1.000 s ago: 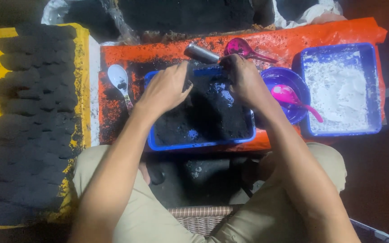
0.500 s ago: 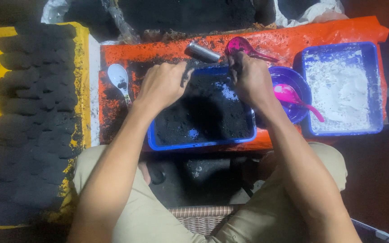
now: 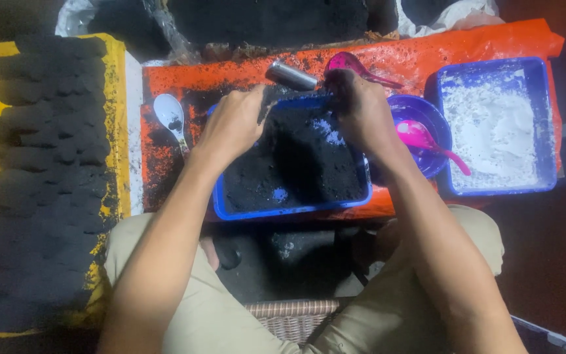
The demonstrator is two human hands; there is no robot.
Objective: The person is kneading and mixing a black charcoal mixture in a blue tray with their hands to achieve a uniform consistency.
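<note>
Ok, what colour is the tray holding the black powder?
Blue: the tray of black powder has a blue rim, clearest in the head view.

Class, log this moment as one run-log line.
left hand: in black powder | right hand: at blue tray far rim | metal tube: behind tray

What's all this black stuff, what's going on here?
A seated person has both hands at the far end of a blue tray filled with black powder. The left hand and right hand are working the powder. Beside it sit a white spoon, a metal tube and a tray of white powder.
</note>
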